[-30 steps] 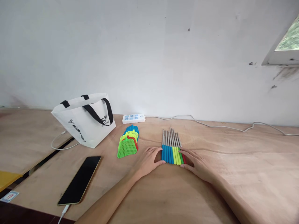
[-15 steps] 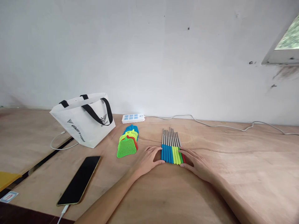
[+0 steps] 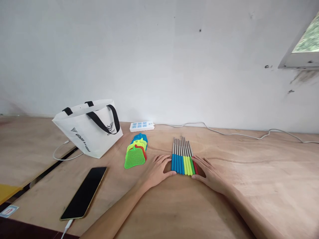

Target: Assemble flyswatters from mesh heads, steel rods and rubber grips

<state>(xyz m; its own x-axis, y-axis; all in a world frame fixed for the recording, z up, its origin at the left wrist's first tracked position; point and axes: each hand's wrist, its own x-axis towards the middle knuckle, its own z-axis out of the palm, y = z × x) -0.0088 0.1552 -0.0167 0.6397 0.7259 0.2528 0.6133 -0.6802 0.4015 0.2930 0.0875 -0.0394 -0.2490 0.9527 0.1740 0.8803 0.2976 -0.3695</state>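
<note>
A row of telescopic fly swatter handles (image 3: 185, 165) lies side by side on the wooden table, metal rods pointing toward the wall. Their grips run from blue on the left through yellow and green to red on the right. My left hand (image 3: 157, 171) rests at the blue end, thumb and fingers apart, the thumb tip by the bottom of the outermost grip. At the red end is my right hand (image 3: 210, 174), also spread, its fingertips against or just beside the red grip. Left of the row, mesh fly swatter heads (image 3: 134, 157) overlap in blue, yellow, red and green.
A white tote bag (image 3: 87, 136) with black straps stands at the left. In front of it lies a phone (image 3: 84, 192) with a cable plugged in. A power strip (image 3: 142, 126) sits near the wall, its cord (image 3: 224, 133) running right. A gap (image 3: 52, 167) splits the table at left.
The fingers of both hands have drawn slightly outward from the row, so more of the red and green grips shows. The handles lie as before. The view has shifted slightly.
</note>
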